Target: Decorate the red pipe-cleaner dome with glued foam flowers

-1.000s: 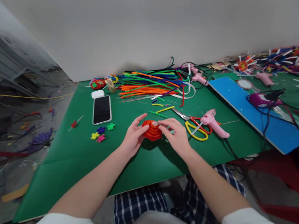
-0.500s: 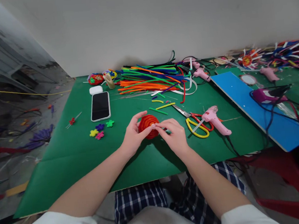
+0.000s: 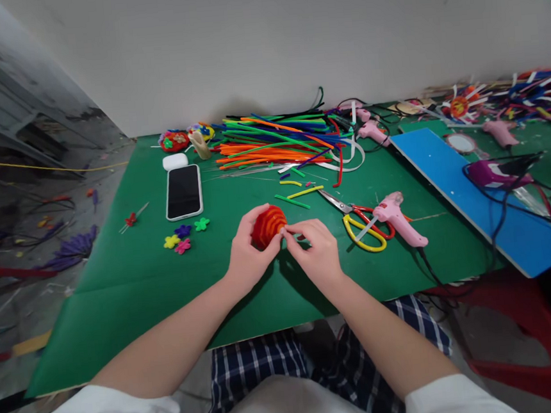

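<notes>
A round orange-red coil of pipe cleaner [image 3: 268,225], ridged in rings, is held just above the green table. My left hand [image 3: 250,250] wraps round its left and lower side, the thumb reaching toward its middle. At the coil's right edge my right hand [image 3: 313,245] pinches with thumb and forefinger; a small pale bit shows at those fingertips, too small to name. Left of the hands lie small fuzzy flowers: yellow [image 3: 171,241], purple [image 3: 183,230], pink [image 3: 182,245] and green [image 3: 202,224]. Cut green [image 3: 292,201] and yellow [image 3: 306,191] pipe cleaner pieces lie beyond.
Scissors [image 3: 364,231] and a pink glue gun [image 3: 399,219] with a cord lie to the right. A blue board [image 3: 477,195] stretches beyond them. Pipe cleaners [image 3: 274,139] are heaped at the back. A phone [image 3: 183,192] and a white case [image 3: 175,162] lie at left.
The orange-red coil has tilted, its face turning to the right and showing its ridged side. Both hands stay close together at it.
</notes>
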Motion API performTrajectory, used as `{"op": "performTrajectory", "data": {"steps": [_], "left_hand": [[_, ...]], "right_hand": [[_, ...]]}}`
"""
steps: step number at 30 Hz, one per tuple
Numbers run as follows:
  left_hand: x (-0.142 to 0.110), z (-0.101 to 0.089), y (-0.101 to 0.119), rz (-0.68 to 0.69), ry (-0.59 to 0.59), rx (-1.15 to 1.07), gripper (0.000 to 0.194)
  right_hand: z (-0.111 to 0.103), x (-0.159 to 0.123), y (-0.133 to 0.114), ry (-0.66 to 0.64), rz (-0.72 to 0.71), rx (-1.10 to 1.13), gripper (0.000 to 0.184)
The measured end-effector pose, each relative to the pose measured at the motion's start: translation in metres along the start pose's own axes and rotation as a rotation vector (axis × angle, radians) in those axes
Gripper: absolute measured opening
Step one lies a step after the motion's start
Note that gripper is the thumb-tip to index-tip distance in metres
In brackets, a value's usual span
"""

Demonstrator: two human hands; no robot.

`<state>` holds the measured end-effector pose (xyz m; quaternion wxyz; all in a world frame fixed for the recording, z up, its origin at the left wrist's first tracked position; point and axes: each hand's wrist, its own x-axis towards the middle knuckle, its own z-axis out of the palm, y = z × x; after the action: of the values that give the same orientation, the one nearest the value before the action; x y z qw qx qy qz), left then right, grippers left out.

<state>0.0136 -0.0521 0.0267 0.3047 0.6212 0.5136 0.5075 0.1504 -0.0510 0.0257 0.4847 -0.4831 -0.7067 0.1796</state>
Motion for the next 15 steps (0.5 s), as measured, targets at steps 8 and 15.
{"op": "performTrajectory", "data": {"steps": [8, 15], "left_hand": [[-0.0093, 0.0028, 0.0028, 0.181, 0.123, 0.364, 0.04], [-0.0077, 0.0033, -0.0001, 0.167, 0.112, 0.296, 0.045]], "right_hand": [[0.0043, -0.0041, -0.0044, 0.048, 0.019, -0.018, 0.012], [0.0043, -0.0035, -0.003, 0.096, -0.026, -0.008, 0.012]]}}
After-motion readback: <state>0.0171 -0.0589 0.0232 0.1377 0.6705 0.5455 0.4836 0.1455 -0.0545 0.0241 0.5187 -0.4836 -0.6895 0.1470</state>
